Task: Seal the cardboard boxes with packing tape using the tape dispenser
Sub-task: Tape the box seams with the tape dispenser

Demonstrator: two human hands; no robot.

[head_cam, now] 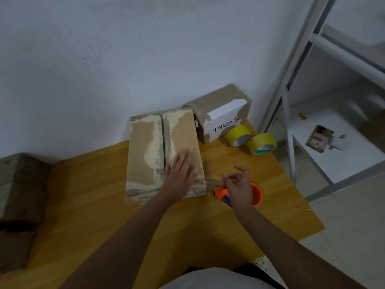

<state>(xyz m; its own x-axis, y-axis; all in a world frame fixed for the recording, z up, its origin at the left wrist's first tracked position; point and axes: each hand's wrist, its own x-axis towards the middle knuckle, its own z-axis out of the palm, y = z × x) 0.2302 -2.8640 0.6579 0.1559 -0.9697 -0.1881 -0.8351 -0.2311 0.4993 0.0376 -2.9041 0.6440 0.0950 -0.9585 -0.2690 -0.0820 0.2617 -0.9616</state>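
Two hands at one unsealed cardboard box point(164, 155).
Left hand point(180, 171) presses flat, fingers straight; right hand point(237, 185), fingers loosely curled, hovers over the orange tape dispenser point(253, 195) at four o'clock; seam runs twelve-to-six.

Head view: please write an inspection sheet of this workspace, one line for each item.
Surface: wooden table against a white wall.
Job's things: flat box, centre seam untaped; orange dispenser to its right; second box behind, partly taped.
Clutter: two yellow tape rolls beside the second box; dark boxes at the left edge.
Hands: left hand flat on the flat box; right hand over the dispenser, fingers curled, grip unclear.
Cables: nothing seen.
Surroundings: white metal rack at right, a small carton on its shelf.
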